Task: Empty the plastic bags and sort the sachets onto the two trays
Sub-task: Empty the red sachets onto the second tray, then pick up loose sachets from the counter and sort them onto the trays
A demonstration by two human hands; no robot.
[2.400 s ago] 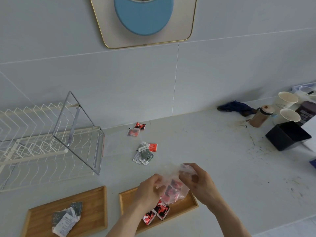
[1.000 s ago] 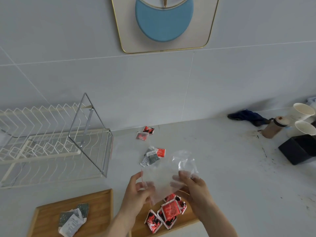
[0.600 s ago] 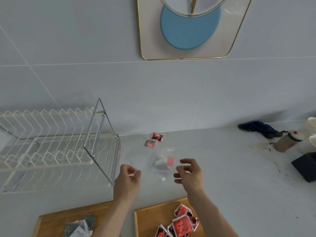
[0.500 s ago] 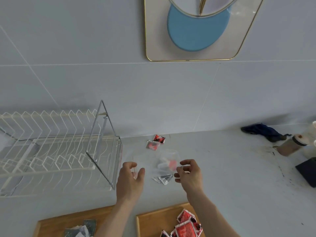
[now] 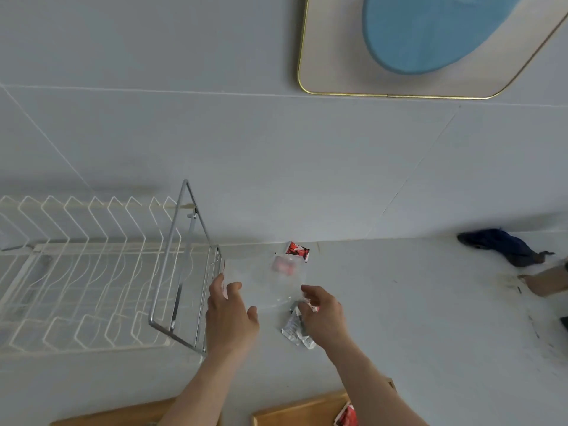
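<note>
Barely visible clear bag (image 5: 270,287) between open left hand (image 5: 230,315) and loosely curled right hand (image 5: 322,315), contact unclear.

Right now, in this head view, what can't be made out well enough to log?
- Two trays: cut off by the bottom edge; the contents are mostly out of frame, with one red sachet showing.
- Clear plastic bag: transparent and blurred; outline uncertain.
- Right hand: covers part of the grey sachets; count and grip unclear.
- Left hand: whether it pinches the bag, unclear.
- Cup: cut by the right edge.
</note>
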